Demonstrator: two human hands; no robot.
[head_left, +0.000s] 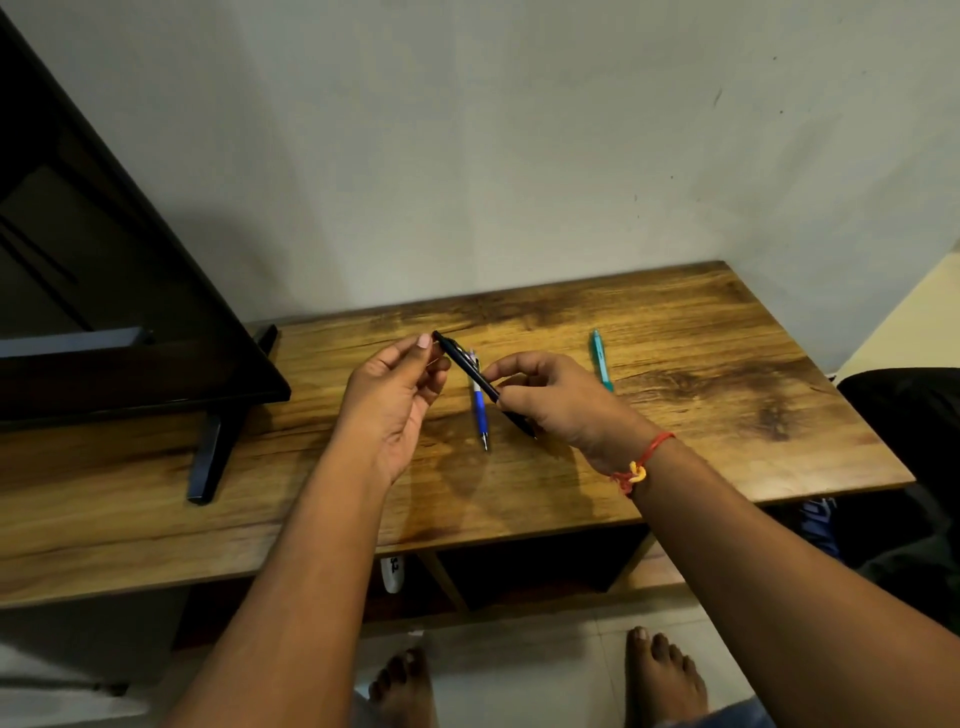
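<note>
Home: television (104, 270) on wooden table (675, 338).

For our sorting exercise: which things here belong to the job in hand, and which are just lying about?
In the job: black pen, left hand holding its top end, right hand gripping its lower part.
Lying about: blue pen, green pen, screen, all on the table.

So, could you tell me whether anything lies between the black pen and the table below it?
Yes: a blue pen lies on the table right under the black pen, which the left hand and right hand hold above it. The teal pen lies apart, to the right.
</note>
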